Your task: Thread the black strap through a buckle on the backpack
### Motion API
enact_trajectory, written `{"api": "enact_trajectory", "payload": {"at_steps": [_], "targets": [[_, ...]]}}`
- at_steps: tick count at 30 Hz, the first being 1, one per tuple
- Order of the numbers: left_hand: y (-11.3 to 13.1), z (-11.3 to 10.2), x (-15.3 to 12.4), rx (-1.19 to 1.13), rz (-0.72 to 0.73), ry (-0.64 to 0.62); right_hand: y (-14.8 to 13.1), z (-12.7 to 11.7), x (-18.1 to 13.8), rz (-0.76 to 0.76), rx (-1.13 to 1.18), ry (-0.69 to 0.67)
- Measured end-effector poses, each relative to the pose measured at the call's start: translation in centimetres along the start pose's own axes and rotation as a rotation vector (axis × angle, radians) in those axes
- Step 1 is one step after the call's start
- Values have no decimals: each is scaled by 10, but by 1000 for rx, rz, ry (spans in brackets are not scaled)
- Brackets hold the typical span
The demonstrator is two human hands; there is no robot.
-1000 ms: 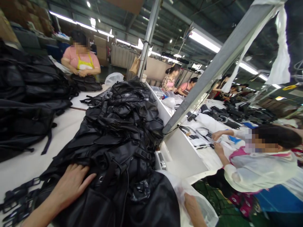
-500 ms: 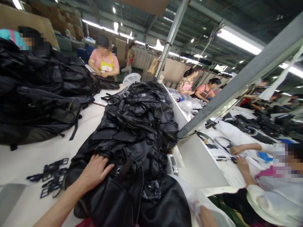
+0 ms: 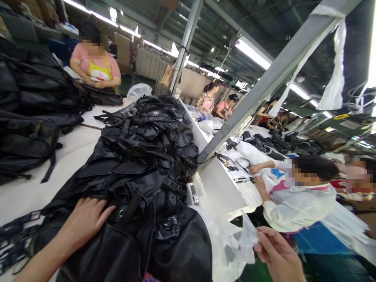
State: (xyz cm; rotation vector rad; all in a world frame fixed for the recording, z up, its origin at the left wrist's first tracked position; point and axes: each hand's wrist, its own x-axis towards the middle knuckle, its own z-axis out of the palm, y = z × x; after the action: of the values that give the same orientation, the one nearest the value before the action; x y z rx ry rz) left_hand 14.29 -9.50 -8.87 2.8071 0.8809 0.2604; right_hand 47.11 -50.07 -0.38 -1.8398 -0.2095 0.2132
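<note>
My left hand lies on a black leather-look backpack, thumb spread away from the fingers. Its fingertips dip out of sight at a fold of the bag. At lower right, my right hand pinches the edge of a thin, translucent white plastic sheet or bag between thumb and fingers. That plastic hangs beside the backpack's right side, off the table edge. Black straps with buckles lie to the left of my left forearm.
More black backpacks are heaped at the left. A slanted grey metal post crosses above the white partition. Beyond it, a co-worker in white handles strap pieces. Another in a yellow apron works across the table.
My right hand has come further into view, spreading the white plastic up and to the right. The view has turned right; my left hand stays on the backpack.
</note>
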Motion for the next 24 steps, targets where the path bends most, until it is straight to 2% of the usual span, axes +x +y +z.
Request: {"api": "enact_trajectory", "payload": {"at_steps": [2, 4, 6, 8, 10, 12, 15, 17, 19, 22, 24], "targets": [[7, -6, 1, 22, -12, 3, -16, 14, -5, 25, 192, -8], [16, -13, 0, 26, -47, 17, -26, 36, -8, 49, 280, -91], [25, -19, -4, -23, -105, 25, -36, 68, -9, 42, 302, -237], [32, -26, -10, -173, -162, 47, -51, 108, -14, 35, 324, -418], [37, -35, -17, -436, -216, 107, -71, 152, -23, 42, 383, -593], [41, -46, -23, -803, -252, 151, -91, 195, -37, 74, 450, -758], [42, -59, -31, -1442, -202, 109, -110, 249, -56, 72, 470, -1005], [39, -63, -37, -1694, -172, 62, -111, 275, -63, 10, 419, -1123], [36, -62, -45, -1716, -248, 3, -106, 294, -64, -26, 357, -1162], [34, -55, -58, -1631, -392, -112, -100, 309, -62, 17, 281, -1198], [35, -52, -65, -1567, -433, -110, -98, 313, -62, 17, 169, -1282]]}}
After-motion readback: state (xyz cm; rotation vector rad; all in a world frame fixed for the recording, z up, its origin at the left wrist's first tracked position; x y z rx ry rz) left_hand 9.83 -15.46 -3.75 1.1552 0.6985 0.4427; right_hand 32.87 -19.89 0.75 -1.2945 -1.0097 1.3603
